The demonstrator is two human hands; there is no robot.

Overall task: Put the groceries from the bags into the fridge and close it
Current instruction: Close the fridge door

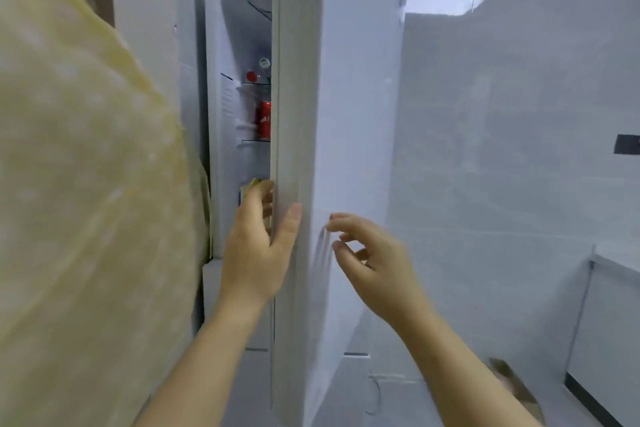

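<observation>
The white fridge door (346, 114) stands edge-on in front of me, partly open. My left hand (258, 246) wraps around its inner edge, fingers behind it and thumb on the front. My right hand (370, 253) hovers at the door's outer face, fingers loosely spread, holding nothing. Through the gap I see glass shelves with a red can (264, 120), a red-capped item (251, 75) and a green-lidded item (265, 62). A yellow-green packet (250, 185) shows just behind my left fingers.
Another person in a pale yellow garment (76, 201) fills the left side, close to the fridge opening. A brown paper bag (516, 388) lies on the floor at lower right. A white cabinet (609, 305) stands at the right edge.
</observation>
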